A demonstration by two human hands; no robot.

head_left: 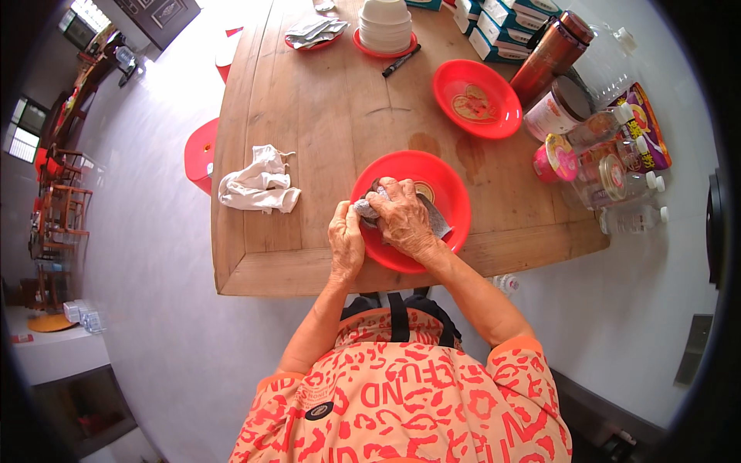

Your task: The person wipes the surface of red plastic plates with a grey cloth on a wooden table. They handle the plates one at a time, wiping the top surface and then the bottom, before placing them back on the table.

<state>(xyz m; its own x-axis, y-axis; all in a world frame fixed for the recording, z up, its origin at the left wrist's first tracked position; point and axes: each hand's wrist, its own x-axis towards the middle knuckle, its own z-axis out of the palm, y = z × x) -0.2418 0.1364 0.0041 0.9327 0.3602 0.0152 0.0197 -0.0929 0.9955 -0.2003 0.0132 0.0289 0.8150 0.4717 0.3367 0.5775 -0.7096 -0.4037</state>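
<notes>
Close to the table's near edge lies a red plastic plate [455, 189]. Above its left half, my left hand [347, 241] and my right hand [403, 216] are together on a small lump with a crinkled grey-white wrapping [364, 208]. My left thumb and fingers press the lump's left side. My right hand curls over it from above, so most of it is hidden; something dark brown shows beside it. A flat grey piece [438, 221] with a straight edge sticks out to the right from under my right hand; its kind cannot be told.
White cloth gloves [258, 184] lie at left. Farther off are a plate of foil packets [315, 29], stacked white bowls [384, 27], a black marker [401, 61] and another red plate [502, 108]. A copper thermos [552, 58], jars, bottles and boxes crowd the right. A red stool [201, 154] stands left.
</notes>
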